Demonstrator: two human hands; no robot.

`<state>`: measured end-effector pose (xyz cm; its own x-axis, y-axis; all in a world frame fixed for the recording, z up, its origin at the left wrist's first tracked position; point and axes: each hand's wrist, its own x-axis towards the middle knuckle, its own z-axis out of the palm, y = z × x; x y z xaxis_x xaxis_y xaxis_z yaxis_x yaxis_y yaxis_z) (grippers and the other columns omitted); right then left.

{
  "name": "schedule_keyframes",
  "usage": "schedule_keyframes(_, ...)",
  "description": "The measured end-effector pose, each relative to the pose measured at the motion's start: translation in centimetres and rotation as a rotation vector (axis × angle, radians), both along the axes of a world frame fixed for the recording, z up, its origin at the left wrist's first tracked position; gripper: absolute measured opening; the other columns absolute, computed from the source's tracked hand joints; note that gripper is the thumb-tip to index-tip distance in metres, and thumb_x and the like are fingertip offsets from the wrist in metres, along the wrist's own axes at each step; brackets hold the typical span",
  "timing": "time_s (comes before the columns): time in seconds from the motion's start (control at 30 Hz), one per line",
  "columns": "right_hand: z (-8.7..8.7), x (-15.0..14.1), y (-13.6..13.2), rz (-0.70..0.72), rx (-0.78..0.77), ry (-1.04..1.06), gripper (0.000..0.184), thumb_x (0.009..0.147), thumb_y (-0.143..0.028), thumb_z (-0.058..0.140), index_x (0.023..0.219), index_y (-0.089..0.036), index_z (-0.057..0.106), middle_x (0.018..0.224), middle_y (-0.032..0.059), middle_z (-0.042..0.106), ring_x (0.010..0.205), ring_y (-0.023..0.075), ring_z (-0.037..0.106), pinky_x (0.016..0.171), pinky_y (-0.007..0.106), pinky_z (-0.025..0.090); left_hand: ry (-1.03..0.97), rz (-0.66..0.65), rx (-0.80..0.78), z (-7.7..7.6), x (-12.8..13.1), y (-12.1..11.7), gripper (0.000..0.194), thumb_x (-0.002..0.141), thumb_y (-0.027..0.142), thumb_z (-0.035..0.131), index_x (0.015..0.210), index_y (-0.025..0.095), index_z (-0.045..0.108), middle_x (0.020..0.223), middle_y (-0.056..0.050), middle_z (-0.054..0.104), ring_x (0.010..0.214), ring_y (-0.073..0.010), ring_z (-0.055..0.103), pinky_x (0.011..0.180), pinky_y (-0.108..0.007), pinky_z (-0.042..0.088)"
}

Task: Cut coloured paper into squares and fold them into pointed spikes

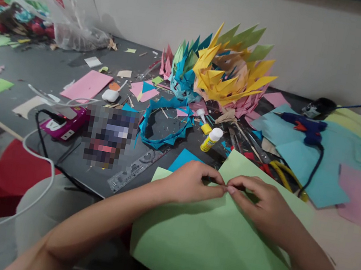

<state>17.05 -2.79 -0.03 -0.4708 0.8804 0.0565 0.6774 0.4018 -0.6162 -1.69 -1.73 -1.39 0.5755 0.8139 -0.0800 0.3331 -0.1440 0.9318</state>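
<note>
A large light green sheet of paper spreads in front of me, its lower part hanging past the table edge. More of the green paper shows behind my fingers. My left hand pinches the paper between thumb and forefinger. Right beside it, my right hand pinches the same spot, and the two sets of fingertips touch. Whether the paper is creased or torn there is hidden by the fingers. A blue paper piece lies just beyond my left hand. Past the hands stands a glue stick with a white cap.
Folded paper crowns stand by the wall, with a blue zigzag ring nearer. A glue gun, yellow-handled scissors, a clear ruler and a purple power strip with cables surround the work. Paper scraps litter the table.
</note>
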Motion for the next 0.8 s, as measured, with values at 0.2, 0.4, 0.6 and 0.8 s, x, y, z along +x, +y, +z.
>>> schedule_keyframes(0.2, 0.15, 0.27, 0.17, 0.015, -0.308, 0.061, 0.018, 0.082, -0.031, 0.049, 0.071, -0.021, 0.060, 0.064, -0.0016, 0.061, 0.058, 0.0134, 0.056, 0.051, 0.022, 0.043, 0.064, -0.053, 0.142, 0.34, -0.01, -0.02, 0.017, 0.078, 0.022, 0.054, 0.077, 0.014, 0.069, 0.072, -0.002, 0.064, 0.066, -0.0113, 0.055, 0.059, -0.020, 0.038)
schedule_keyframes(0.4, -0.34, 0.32, 0.29, -0.035, -0.363, 0.116, 0.020, 0.081, -0.033, 0.050, 0.071, -0.019, 0.061, 0.061, -0.0008, 0.058, 0.056, 0.0133, 0.052, 0.049, 0.022, 0.042, 0.196, -0.043, 0.333, 0.22, 0.06, -0.05, 0.018, 0.079, 0.025, 0.053, 0.082, 0.016, 0.068, 0.079, -0.004, 0.066, 0.069, -0.0139, 0.057, 0.063, -0.023, 0.039)
schedule_keyframes(0.6, -0.69, 0.39, 0.32, -0.065, -0.388, 0.103, 0.023, 0.081, -0.036, 0.049, 0.073, -0.020, 0.062, 0.060, -0.0016, 0.056, 0.053, 0.0123, 0.048, 0.046, 0.022, 0.038, 0.202, -0.062, 0.402, 0.07, -0.09, 0.09, 0.016, 0.077, 0.020, 0.053, 0.088, 0.016, 0.064, 0.085, -0.004, 0.065, 0.077, -0.0158, 0.058, 0.068, -0.025, 0.041)
schedule_keyframes(0.8, -0.60, 0.27, 0.35, -0.059, -0.442, 0.090, 0.024, 0.081, -0.037, 0.047, 0.073, -0.020, 0.061, 0.061, -0.0022, 0.054, 0.054, 0.0124, 0.046, 0.049, 0.023, 0.036, 0.188, -0.098, 0.391, -0.08, -0.12, 0.00, 0.013, 0.077, 0.019, 0.052, 0.086, 0.015, 0.060, 0.085, -0.004, 0.063, 0.077, -0.0150, 0.057, 0.069, -0.024, 0.042)
